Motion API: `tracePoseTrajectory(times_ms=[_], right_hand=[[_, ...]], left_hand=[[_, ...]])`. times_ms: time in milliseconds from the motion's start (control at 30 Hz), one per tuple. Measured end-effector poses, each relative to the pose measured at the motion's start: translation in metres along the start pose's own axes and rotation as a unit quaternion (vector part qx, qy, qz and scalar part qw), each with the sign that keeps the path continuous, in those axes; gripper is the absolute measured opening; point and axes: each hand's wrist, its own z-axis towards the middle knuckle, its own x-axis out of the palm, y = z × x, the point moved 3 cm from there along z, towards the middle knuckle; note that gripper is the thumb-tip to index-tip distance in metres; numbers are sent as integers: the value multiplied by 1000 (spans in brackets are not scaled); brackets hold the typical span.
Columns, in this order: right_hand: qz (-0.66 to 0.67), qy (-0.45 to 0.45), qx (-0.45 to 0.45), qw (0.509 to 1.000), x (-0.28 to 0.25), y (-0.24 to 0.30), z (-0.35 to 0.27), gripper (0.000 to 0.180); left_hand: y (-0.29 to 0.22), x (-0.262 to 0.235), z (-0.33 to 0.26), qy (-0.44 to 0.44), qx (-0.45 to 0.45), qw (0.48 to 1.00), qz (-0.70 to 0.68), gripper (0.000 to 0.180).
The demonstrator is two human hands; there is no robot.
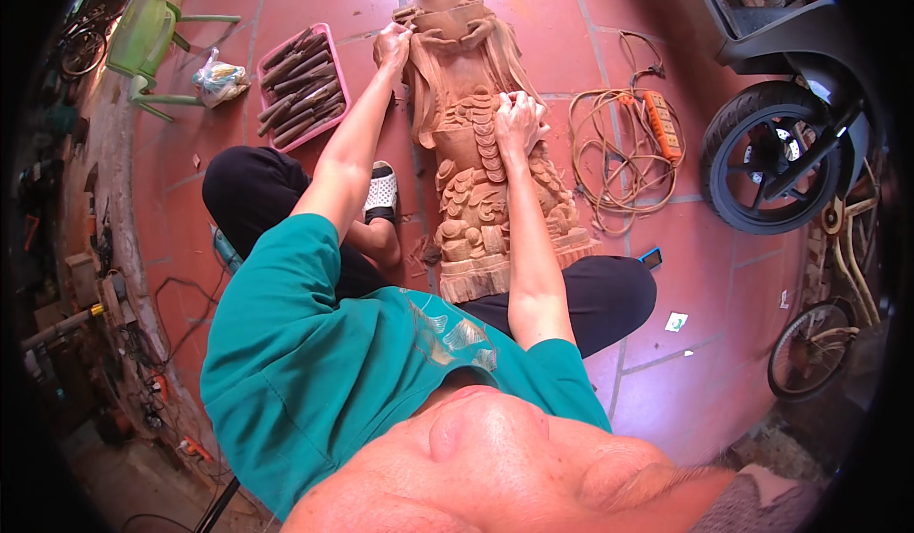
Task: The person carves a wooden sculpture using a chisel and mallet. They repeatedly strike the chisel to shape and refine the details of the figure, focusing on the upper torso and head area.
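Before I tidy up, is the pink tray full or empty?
Full, or nearly so: dark rods lie packed side by side in the pink tray, hiding most of its bottom.

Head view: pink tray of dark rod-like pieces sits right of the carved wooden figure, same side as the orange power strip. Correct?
Wrong side: in the head view, the pink tray of dark rod-like pieces is left of the carved wooden figure. The orange power strip is on the right.
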Motion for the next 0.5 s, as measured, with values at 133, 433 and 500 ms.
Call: tracePoseTrajectory(times_ms=[133,433,500], right_hand=[[7,0,-3,1000,2,0,0,23],[4,4,2,1000,-1,-3,2,24],[4,8,0,1000,-1,0,2,24]], left_hand=[[13,-5,-28,-7,-22,994,-111,14],[15,-18,-103,82,-40,968,-234,8],[17,-18,-107,68,-49,962,-260,8]])
